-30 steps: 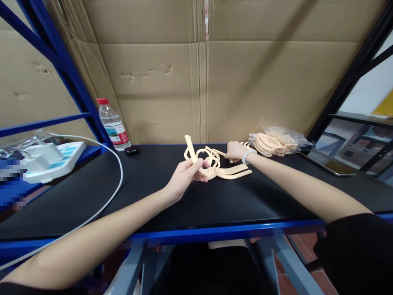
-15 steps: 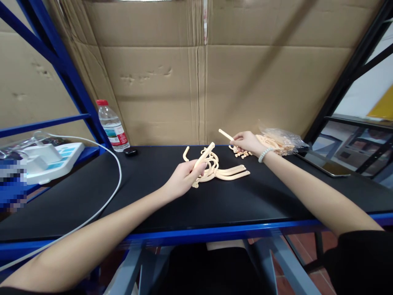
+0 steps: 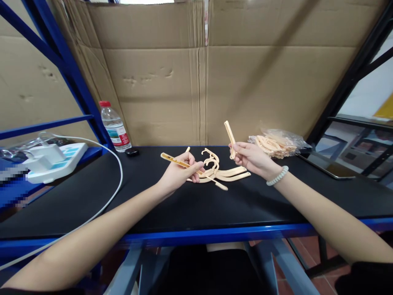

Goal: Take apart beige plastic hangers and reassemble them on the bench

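Observation:
My left hand point(image 3: 178, 174) is closed around a cream plastic hanger arm point(image 3: 172, 158), its hollow side showing. A thin cream rod with a thicker end point(image 3: 221, 186) sticks out to the right of these fingers; whether it joins the arm, I cannot tell. Between thumb and fingers, my right hand point(image 3: 256, 157) pinches another cream hanger arm point(image 3: 229, 133), held nearly upright above the table. Several folding hangers point(image 3: 233, 173) with curved hooks lie stacked between the hands, partly hidden by the left one. Behind the left fingers, the tip of a loose cream piece point(image 3: 188, 149) shows.
A clear plastic bag of cream hanger parts point(image 3: 278, 143) lies at the back right, beside a flat dark tray-like object point(image 3: 328, 167). At the left stand a water bottle point(image 3: 116, 129), a small black object point(image 3: 132, 152) and a white power strip point(image 3: 69, 162) with its cable point(image 3: 121, 180).
My right hand has lifted its hanger arm off the bag side and turned it more upright, nearer to me. My left hand has rotated its piece, which now points left.

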Tool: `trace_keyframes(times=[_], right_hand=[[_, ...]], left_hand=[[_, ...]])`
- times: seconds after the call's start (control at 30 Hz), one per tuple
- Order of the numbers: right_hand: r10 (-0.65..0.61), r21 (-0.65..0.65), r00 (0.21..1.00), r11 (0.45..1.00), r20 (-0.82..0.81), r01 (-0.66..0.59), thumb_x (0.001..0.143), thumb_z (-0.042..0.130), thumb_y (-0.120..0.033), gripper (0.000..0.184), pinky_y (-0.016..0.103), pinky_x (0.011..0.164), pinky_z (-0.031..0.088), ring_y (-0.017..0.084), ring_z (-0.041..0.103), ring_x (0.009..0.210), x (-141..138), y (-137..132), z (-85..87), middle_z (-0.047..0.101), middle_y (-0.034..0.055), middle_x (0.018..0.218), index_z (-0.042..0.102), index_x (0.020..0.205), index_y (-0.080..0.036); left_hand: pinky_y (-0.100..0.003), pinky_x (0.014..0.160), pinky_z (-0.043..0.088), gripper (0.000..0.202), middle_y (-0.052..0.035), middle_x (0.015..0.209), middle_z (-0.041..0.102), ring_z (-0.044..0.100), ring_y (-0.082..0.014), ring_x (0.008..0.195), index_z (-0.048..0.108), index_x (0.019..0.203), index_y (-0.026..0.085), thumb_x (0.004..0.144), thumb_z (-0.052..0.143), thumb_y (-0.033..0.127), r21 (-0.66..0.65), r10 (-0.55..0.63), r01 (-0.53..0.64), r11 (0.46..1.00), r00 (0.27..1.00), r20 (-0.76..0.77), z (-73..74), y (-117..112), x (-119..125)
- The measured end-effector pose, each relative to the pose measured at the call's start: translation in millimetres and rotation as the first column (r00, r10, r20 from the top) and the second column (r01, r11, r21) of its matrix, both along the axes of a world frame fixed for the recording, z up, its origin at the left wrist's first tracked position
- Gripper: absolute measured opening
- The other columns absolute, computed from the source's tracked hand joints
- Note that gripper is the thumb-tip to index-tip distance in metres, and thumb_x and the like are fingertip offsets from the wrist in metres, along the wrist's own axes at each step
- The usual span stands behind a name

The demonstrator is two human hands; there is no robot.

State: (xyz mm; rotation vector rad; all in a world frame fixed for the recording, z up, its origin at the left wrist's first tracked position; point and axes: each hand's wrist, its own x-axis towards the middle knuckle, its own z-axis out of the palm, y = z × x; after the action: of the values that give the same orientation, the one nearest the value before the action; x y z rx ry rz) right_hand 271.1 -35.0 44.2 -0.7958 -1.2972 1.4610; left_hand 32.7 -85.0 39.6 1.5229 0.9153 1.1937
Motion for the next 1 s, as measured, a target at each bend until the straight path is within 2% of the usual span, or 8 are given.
trace_keyframes(times=[0.17, 0.27, 0.37, 0.43, 0.6, 0.73, 0.83, 1.0], right_hand=[[0.166, 0.01, 0.986, 0.986, -0.001, -0.166, 0.083, 0.064, -0.03, 0.017, 0.018, 0.046, 0.041, 0.007, 0.05, 0.053, -5, -8, -1.6, 0.056, -0.0008, 0.069, 0.056, 0.085, -0.015], [0.32, -0.004, 0.947, 0.947, -0.014, -0.32, 0.084, 0.062, -0.032, 0.019, 0.023, 0.047, 0.045, 0.012, 0.059, 0.057, -8, -14, -2.4, 0.059, 0.0014, 0.076, 0.052, 0.085, -0.016], [0.432, -0.031, 0.901, 0.901, -0.036, -0.433, 0.087, 0.058, -0.031, 0.016, 0.028, 0.055, 0.051, 0.019, 0.066, 0.068, -12, -19, -4.8, 0.063, 0.004, 0.075, 0.052, 0.087, -0.016], [0.467, -0.028, 0.882, 0.883, -0.066, -0.469, 0.089, 0.055, -0.03, 0.014, 0.031, 0.061, 0.053, 0.02, 0.068, 0.072, -16, -21, -6.7, 0.065, 0.005, 0.075, 0.052, 0.088, -0.016], [0.463, 0.023, 0.878, 0.886, -0.122, -0.464, 0.091, 0.052, -0.029, 0.013, 0.035, 0.075, 0.055, 0.018, 0.068, 0.078, -24, -27, -10.0, 0.067, 0.0064, 0.084, 0.053, 0.09, -0.016], [0.477, 0.019, 0.869, 0.878, -0.135, -0.479, 0.092, 0.052, -0.029, 0.013, 0.04, 0.083, 0.053, 0.018, 0.068, 0.081, -29, -31, -11.9, 0.067, 0.0069, 0.087, 0.051, 0.09, -0.016], [0.466, 0.027, 0.874, 0.884, -0.14, -0.467, 0.092, 0.053, -0.03, 0.014, 0.043, 0.084, 0.052, 0.018, 0.067, 0.081, -32, -34, -12.1, 0.066, 0.0061, 0.086, 0.051, 0.089, -0.016], [0.304, -0.016, 0.941, 0.951, -0.15, -0.31, 0.091, 0.054, -0.026, 0.011, 0.036, 0.083, 0.052, 0.015, 0.064, 0.081, -28, -34, -9.6, 0.064, 0.0037, 0.083, 0.054, 0.086, -0.016]], left_hand=[[-0.016, 0.06, 0.053, 0.038, -0.002, 0.072, 0.068, 0.065, -0.0081, 0.058, 0.046, 0.07, 0.014, 0.06, 0.082, 0.018, -0.131, -0.086, 0.122, 0.984, 0.964, 0.25, 0.8, 1, -1], [-0.013, 0.064, 0.053, 0.034, -0.0023, 0.076, 0.068, 0.068, -0.009, 0.067, 0.05, 0.069, 0.013, 0.058, 0.082, 0.011, -0.207, -0.046, 0.133, 0.969, 0.925, 0.378, -0.9, 3, -1], [-0.012, 0.064, 0.053, 0.032, -0.0018, 0.076, 0.068, 0.069, -0.01, 0.068, 0.052, 0.068, 0.012, 0.057, 0.081, 0.01, -0.271, 0.027, 0.095, 0.958, 0.91, 0.414, -5.5, 3, 1], [-0.015, 0.065, 0.053, 0.031, -0.0018, 0.073, 0.068, 0.069, -0.0112, 0.067, 0.053, 0.068, 0.012, 0.057, 0.081, 0.009, -0.257, 0.003, 0.102, 0.961, 0.925, 0.38, -9.5, 2, 3], [-0.026, 0.069, 0.055, 0.028, -0.0025, 0.069, 0.068, 0.068, -0.015, 0.066, 0.058, 0.075, 0.012, 0.059, 0.081, 0.013, -0.188, -0.111, 0.154, 0.97, 0.969, 0.221, -16.8, -7, 10], [-0.026, 0.068, 0.054, 0.025, -0.0041, 0.072, 0.07, 0.068, -0.0146, 0.066, 0.061, 0.077, 0.011, 0.063, 0.081, 0.016, -0.217, -0.149, 0.186, 0.958, 0.973, 0.179, -17.8, -14, 13], [-0.025, 0.069, 0.054, 0.023, -0.0047, 0.071, 0.069, 0.068, -0.0147, 0.067, 0.06, 0.074, 0.01, 0.063, 0.08, 0.016, -0.235, -0.141, 0.186, 0.954, 0.97, 0.198, -16.5, -14, 13], [-0.018, 0.069, 0.053, 0.024, -0.0012, 0.073, 0.067, 0.068, -0.012, 0.069, 0.056, 0.068, 0.011, 0.06, 0.079, 0.009, -0.225, -0.075, 0.162, 0.961, 0.933, 0.352, -11.6, -8, 8]])
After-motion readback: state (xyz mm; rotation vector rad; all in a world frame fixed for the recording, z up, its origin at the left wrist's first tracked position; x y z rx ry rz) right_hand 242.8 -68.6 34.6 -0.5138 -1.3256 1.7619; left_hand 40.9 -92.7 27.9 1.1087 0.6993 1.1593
